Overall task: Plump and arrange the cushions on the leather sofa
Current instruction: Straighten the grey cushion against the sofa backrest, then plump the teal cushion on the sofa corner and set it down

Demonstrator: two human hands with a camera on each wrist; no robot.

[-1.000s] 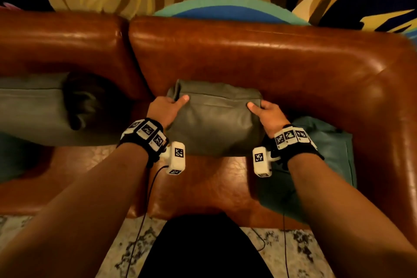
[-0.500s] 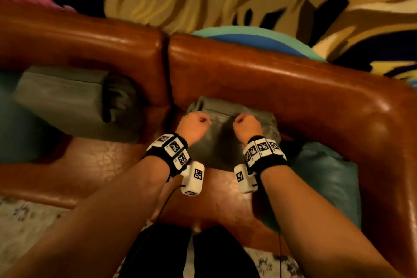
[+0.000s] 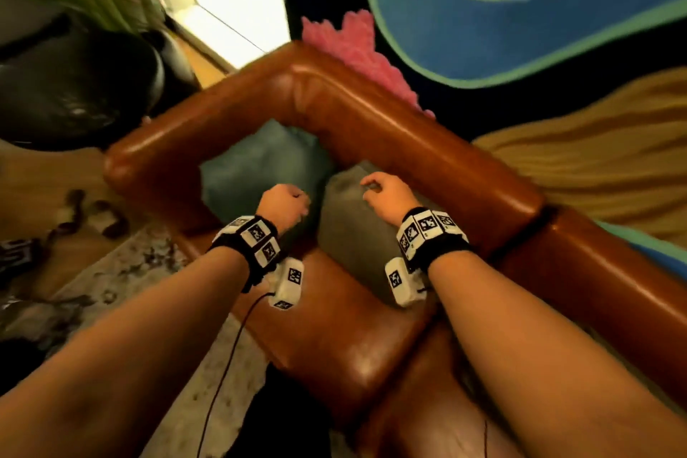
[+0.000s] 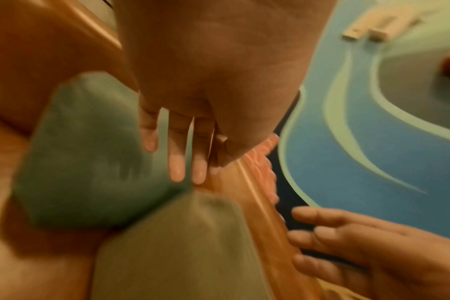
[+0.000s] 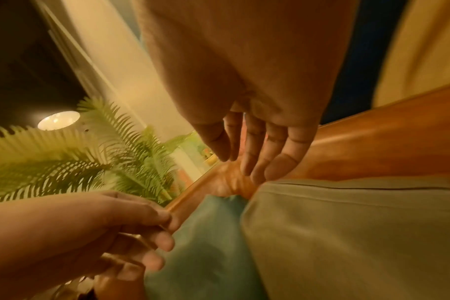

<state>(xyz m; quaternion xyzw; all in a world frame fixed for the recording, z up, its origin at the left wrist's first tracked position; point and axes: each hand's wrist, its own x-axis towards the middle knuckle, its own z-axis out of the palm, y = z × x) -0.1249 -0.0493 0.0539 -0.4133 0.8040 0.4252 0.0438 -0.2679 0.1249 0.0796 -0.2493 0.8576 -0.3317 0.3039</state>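
At the far left, the arm of the leather sofa (image 3: 156,156) turns into the backrest, and the teal cushion (image 3: 260,167) sits tucked into that corner, leaning against both. It looks soft and slumped, a loosely filled fabric bag with rounded corners; I judge it light, easily dented, and not slippery, so it should be taken by its two side edges or top corners and squeezed inward to puff the filling. Just over its right edge hangs the left hand (image 3: 284,203); its grip is empty, the fingers (image 4: 176,162) straight and slightly spread in the wrist view, though they look more curled from the head camera, which is blurred. Next comes the grey-green cushion (image 3: 353,230), standing on the seat against the backrest and touching the teal one at its upper corner. It shows a seam line along its top and holds a squarer shape, so it seems somewhat firmer, yet still soft enough to be pushed flat by a palm. The right hand (image 3: 386,197) hovers above its top edge, grip relaxed and holding nothing, fingers (image 5: 260,146) pointing down towards the corner where cushion meets leather. The glossy leather probably lets a cushion slide when nudged, so pressing back into the backrest should seat it.
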